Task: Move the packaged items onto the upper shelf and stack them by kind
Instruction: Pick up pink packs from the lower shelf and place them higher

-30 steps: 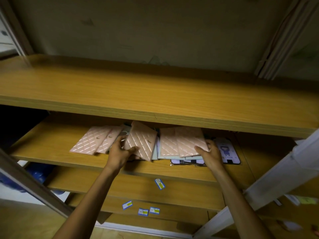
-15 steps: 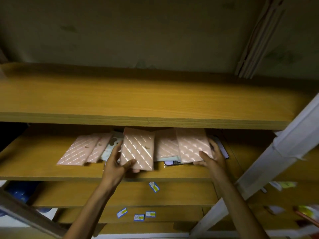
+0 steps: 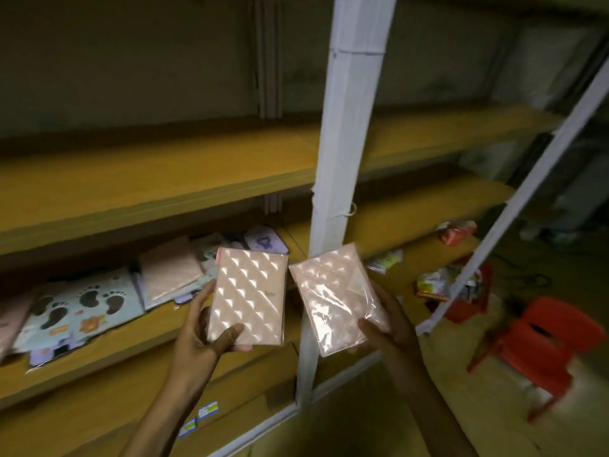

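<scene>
One pink quilted pkg point(image 3: 248, 298) is gripped per hand, left hand point(image 3: 197, 328) & right hand point(image 3: 390, 319), off the lower shelf point(image 3: 108, 344); a lift onto the upper shelf point(image 3: 131, 179) is needed next.

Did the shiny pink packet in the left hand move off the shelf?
Yes. The pink packet has come off the lower shelf, toward the person, held by the left hand.

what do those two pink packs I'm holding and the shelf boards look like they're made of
Pink quilted packs: probably soft padded material in clear glossy plastic wrap, judging by glare and wrinkles. Upper shelf board: looks like wood-grain laminate, matte, with faint streaks.
</scene>
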